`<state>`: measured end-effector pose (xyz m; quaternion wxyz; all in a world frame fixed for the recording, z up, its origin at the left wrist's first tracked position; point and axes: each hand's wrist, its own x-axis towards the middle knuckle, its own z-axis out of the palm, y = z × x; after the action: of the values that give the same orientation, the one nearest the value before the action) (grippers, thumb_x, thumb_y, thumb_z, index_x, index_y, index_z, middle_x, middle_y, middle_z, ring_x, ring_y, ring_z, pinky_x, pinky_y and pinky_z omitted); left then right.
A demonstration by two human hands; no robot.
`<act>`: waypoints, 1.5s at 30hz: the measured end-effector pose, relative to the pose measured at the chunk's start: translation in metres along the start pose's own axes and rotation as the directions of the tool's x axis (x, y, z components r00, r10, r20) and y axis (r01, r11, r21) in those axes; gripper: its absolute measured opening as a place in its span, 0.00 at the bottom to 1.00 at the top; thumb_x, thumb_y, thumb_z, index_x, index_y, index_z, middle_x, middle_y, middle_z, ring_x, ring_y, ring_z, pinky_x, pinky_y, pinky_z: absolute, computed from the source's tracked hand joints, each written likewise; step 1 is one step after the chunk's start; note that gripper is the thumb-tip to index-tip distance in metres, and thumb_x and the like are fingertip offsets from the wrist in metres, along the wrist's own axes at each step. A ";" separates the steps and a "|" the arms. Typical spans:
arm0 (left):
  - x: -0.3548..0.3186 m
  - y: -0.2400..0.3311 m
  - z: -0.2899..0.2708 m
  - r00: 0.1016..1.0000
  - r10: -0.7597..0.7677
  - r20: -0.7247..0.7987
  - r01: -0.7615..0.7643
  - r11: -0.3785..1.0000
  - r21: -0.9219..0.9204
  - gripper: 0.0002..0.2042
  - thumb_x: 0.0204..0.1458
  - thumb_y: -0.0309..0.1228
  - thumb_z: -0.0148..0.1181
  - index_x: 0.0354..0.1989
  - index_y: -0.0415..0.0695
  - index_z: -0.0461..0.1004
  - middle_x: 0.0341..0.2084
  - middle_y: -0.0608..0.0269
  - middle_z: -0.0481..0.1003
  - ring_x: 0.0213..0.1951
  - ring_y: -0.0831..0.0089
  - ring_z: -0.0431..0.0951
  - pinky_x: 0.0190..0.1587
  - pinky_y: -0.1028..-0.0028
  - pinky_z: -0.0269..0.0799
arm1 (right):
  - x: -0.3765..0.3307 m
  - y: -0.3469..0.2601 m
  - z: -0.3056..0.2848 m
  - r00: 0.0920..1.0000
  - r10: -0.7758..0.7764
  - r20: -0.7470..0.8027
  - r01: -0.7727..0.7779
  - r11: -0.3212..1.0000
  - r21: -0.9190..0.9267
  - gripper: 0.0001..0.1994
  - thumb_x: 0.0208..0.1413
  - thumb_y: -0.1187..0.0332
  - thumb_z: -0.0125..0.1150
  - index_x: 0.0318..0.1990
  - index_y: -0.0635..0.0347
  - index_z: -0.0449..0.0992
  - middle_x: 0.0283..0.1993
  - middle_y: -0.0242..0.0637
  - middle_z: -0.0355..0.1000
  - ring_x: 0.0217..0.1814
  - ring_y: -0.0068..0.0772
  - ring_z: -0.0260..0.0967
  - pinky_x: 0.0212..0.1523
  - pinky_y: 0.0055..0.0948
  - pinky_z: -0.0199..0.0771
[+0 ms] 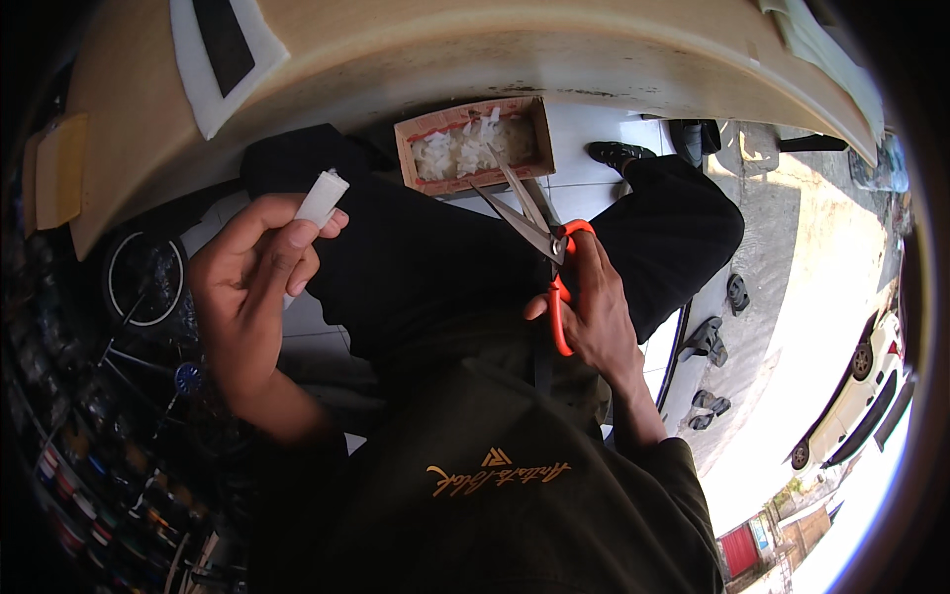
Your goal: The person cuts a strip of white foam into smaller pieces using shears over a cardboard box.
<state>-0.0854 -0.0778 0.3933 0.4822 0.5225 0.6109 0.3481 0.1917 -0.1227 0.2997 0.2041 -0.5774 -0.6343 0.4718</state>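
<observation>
Between the thumb and fingers of my left hand (255, 272) is a small white strip (321, 200), its upper end pointing up and to the right. I cannot make out whether it is foam or folded cloth. My right hand (598, 315) grips a pair of scissors (534, 230) by its orange handles. The blades are spread apart and point up and left, away from the white strip. Past their tips, a cardboard box (402, 148) holds a heap of white scraps (450, 156).
A tan tabletop (475, 45) curves across the far side. On it lies a white sheet (185, 49) with a dark panel, and a yellowish cardboard piece (61, 170) is at its left. Several sandals (704, 341) lie on the floor at right; a pale car (841, 411) stands outside.
</observation>
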 end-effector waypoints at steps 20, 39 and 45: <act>0.085 -0.116 0.108 0.977 -0.124 0.175 0.182 0.909 -0.374 0.07 0.56 0.28 0.52 0.36 0.37 0.73 0.16 0.77 0.63 0.16 0.93 0.49 0.17 0.84 0.38 | 0.065 0.043 0.002 0.967 0.140 0.215 -0.147 0.989 0.019 0.34 0.46 0.40 0.57 0.40 0.69 0.65 0.26 0.55 0.67 0.32 0.56 0.65 0.38 0.42 0.63; 0.098 -0.155 0.124 0.923 -0.335 0.187 0.384 0.812 -0.440 0.05 0.52 0.28 0.57 0.34 0.40 0.75 0.17 0.78 0.67 0.15 0.93 0.52 0.16 0.84 0.42 | 0.083 0.081 0.016 0.950 0.213 0.230 -0.202 0.977 -0.071 0.33 0.45 0.38 0.56 0.38 0.67 0.69 0.25 0.51 0.68 0.31 0.51 0.67 0.37 0.40 0.63; 0.108 -0.184 0.137 0.939 -0.303 0.163 0.337 0.906 -0.256 0.06 0.53 0.28 0.55 0.33 0.39 0.75 0.16 0.77 0.67 0.14 0.91 0.53 0.16 0.82 0.43 | 0.095 0.095 0.018 0.935 0.218 0.278 -0.197 0.975 -0.102 0.29 0.50 0.42 0.55 0.42 0.64 0.70 0.23 0.45 0.67 0.26 0.34 0.60 0.33 0.35 0.62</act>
<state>-0.0091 -0.0224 0.1573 0.6376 0.3615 0.6029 0.3150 0.2045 -0.0516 0.1848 0.0376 -0.5734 -0.6094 0.5463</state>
